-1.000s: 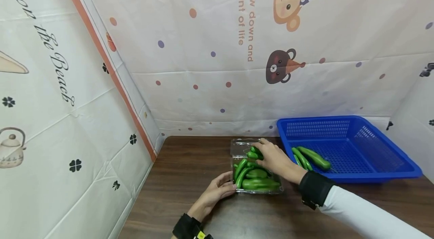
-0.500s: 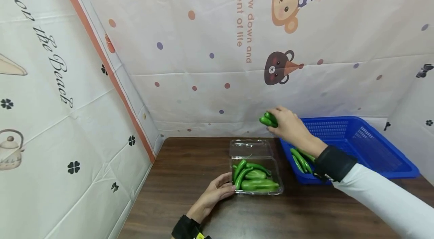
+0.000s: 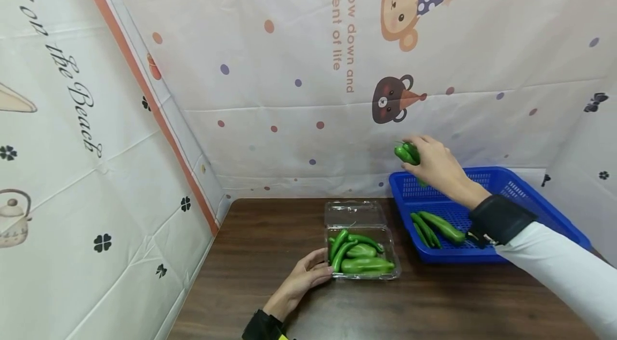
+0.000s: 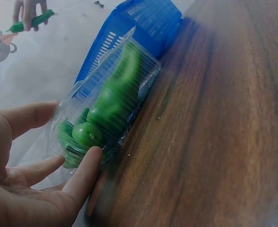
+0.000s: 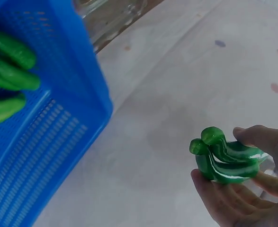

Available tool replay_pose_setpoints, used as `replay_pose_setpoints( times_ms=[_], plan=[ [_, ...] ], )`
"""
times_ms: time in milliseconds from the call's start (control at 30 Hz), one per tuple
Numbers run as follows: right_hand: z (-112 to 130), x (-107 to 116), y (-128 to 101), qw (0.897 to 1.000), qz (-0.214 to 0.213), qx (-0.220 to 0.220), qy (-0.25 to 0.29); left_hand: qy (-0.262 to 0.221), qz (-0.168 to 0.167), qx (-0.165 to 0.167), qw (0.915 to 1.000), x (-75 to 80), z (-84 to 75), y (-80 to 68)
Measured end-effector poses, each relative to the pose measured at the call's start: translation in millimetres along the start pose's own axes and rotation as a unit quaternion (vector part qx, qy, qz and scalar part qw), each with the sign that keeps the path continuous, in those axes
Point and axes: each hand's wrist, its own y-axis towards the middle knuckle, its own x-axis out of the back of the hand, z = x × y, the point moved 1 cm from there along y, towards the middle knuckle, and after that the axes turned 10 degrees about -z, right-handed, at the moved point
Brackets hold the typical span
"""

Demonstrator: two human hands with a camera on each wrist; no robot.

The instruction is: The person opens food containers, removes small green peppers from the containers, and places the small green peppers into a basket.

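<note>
My right hand (image 3: 436,166) grips a small bunch of green peppers (image 3: 407,153) in the air above the blue basket's far left corner. In the right wrist view, two curved peppers (image 5: 228,158) lie side by side between thumb and fingers. On the table stands a clear plastic clamshell box (image 3: 392,254) with its lid (image 3: 354,214) folded back. Several green peppers (image 3: 366,265), long thin ones and thicker ones, lie inside it. My left hand (image 3: 301,281) touches the box's left side near the front corner; in the left wrist view its fingers (image 4: 84,177) are spread and fairly straight.
A blue perforated basket (image 3: 520,184) stands to the right of the clamshell. Several green peppers (image 3: 441,226) lie in its left part. Beneath everything is a dark wooden table (image 3: 270,227). Printed white cloth (image 3: 270,152) hangs behind and at the left.
My right hand has lifted the green peppers out of the clamshell, then moved up and right over the basket. The left hand keeps its place at the box.
</note>
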Motion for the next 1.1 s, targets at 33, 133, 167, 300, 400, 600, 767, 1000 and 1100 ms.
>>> replay_pose_setpoints(
  times_ms=[33, 133, 167, 300, 400, 600, 767, 1000, 1100],
  plan=[
    [-3.2, 0.4, -0.6, 1.000, 0.000, -0.002, -0.001, 0.000, 0.001, 0.000, 1.0000, -0.1, 0.0, -0.1],
    [-11.4, 1.8, -1.5, 1.000, 0.001, -0.006, -0.003, -0.002, 0.002, -0.001, 1.0000, -0.4, 0.0, -1.1],
    [-13.8, 2.1, -1.7, 1.000, 0.003, -0.008, -0.004, -0.002, 0.002, -0.002, 1.0000, -0.4, 0.3, -1.3],
    [-23.2, 3.0, -3.3, 1.000, 0.015, -0.018, -0.003, -0.004, 0.002, 0.000, 1.0000, -0.8, 0.6, -2.3],
    [-30.4, 2.6, -5.7, 1.000, 0.020, -0.020, -0.003, -0.004, -0.001, 0.002, 1.0000, -1.2, 1.0, -2.1],
    [-42.4, -1.8, -11.1, 0.999, 0.030, -0.024, -0.008, -0.005, 0.002, -0.008, 1.0000, 0.0, 2.0, -1.4],
    [-53.2, -6.0, -15.6, 0.999, 0.042, -0.033, -0.009, 0.000, 0.013, -0.007, 0.9999, 1.1, 1.2, -2.0],
    [-62.3, -11.1, -18.0, 0.997, 0.070, -0.046, -0.002, -0.006, 0.010, 0.002, 0.9999, 4.1, -0.5, -0.1],
    [-66.8, -13.5, -20.9, 0.995, 0.080, -0.052, -0.004, -0.011, 0.011, 0.007, 0.9999, 2.5, 0.5, -0.2]
  ],
)
